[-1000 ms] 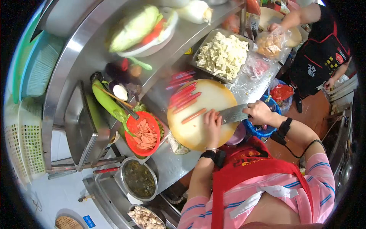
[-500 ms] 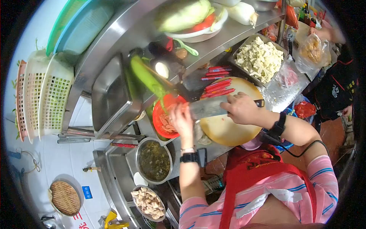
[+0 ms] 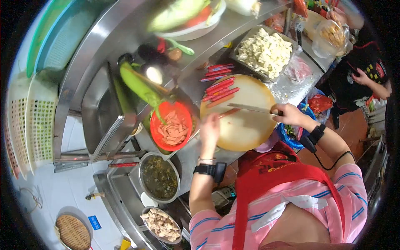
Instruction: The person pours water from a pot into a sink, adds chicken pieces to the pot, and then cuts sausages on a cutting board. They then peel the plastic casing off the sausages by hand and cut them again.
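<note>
My right hand (image 3: 287,114) is wrapped around the handle of a cleaver (image 3: 252,108), its blade seen almost edge-on above the round cutting board (image 3: 250,135). At the board's left edge, my left hand (image 3: 209,128) is closed on one end of a peeled sausage (image 3: 229,113), which points toward the blade. Another peeled sausage (image 3: 221,100) lies on the board below several red-wrapped sausages (image 3: 221,88). To the left of my left hand, a red plastic basket (image 3: 189,130) holds sliced sausage (image 3: 173,129).
More wrapped sausages (image 3: 218,71) lie behind the board. A metal tray (image 3: 239,43) of pale chopped vegetable stands beyond. Left are a pot of dark greens (image 3: 159,177) and a bowl of pale chunks (image 3: 162,225). A steel shelf (image 3: 208,41) overhangs the back. Another person (image 3: 358,79) stands at right.
My left hand has left the red basket and come to the board, now holding a sausage. The cleaver has drawn back from beside the basket to above the board. The view has shifted.
</note>
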`<state>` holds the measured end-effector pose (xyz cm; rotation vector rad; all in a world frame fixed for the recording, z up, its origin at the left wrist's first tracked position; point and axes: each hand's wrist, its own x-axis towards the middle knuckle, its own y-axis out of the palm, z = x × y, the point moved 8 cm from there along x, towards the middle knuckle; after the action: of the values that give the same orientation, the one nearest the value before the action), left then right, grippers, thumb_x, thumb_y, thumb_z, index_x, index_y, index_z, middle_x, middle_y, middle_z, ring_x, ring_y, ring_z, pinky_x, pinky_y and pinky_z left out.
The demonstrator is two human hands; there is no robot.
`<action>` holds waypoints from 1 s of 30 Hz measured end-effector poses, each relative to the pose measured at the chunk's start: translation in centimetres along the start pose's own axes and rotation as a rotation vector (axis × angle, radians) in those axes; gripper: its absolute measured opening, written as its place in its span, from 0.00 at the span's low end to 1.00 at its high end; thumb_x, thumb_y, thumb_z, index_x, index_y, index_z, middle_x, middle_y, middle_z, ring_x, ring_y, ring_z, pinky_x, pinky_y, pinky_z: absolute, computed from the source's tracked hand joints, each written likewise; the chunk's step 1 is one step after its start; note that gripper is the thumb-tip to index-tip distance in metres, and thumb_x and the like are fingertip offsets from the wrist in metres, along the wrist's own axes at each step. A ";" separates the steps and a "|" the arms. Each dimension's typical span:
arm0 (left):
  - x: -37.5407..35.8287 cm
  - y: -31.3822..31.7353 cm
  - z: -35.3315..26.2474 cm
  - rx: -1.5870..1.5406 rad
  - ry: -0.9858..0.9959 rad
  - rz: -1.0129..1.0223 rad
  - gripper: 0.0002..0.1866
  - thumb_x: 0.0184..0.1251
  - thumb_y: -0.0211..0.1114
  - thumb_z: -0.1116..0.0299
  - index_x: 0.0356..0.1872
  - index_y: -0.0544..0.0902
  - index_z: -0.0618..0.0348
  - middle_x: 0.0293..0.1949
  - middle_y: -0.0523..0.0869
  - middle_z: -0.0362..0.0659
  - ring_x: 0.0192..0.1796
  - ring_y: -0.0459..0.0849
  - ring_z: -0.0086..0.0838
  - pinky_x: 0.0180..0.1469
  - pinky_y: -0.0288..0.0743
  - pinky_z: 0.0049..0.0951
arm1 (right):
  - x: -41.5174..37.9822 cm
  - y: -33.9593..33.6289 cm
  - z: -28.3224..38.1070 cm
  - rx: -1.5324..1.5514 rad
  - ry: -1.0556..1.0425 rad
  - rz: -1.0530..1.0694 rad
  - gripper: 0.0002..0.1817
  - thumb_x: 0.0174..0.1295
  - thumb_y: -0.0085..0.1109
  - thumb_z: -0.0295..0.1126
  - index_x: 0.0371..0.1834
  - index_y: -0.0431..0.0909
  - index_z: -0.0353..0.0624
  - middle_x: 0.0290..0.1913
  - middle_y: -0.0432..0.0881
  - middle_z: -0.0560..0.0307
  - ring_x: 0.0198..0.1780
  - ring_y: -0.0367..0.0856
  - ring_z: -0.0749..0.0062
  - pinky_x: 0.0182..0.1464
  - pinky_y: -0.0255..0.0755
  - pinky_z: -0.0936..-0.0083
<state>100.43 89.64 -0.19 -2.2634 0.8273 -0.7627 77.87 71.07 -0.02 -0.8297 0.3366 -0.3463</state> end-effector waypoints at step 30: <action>-8.5 9.5 -1.9 0.302 0.318 -0.124 0.08 0.54 0.63 0.70 0.36 0.79 0.55 0.40 0.75 0.40 0.46 0.72 0.37 0.55 0.63 0.42 | -4.4 4.5 -3.4 -0.330 0.060 0.155 0.17 0.58 0.49 0.42 0.44 0.74 0.46 0.23 0.78 0.44 0.26 0.79 0.50 0.29 0.73 0.57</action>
<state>90.25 89.10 -8.10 -1.9637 0.6610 -1.2408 73.28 73.52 -4.89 -1.1107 0.5199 -0.1717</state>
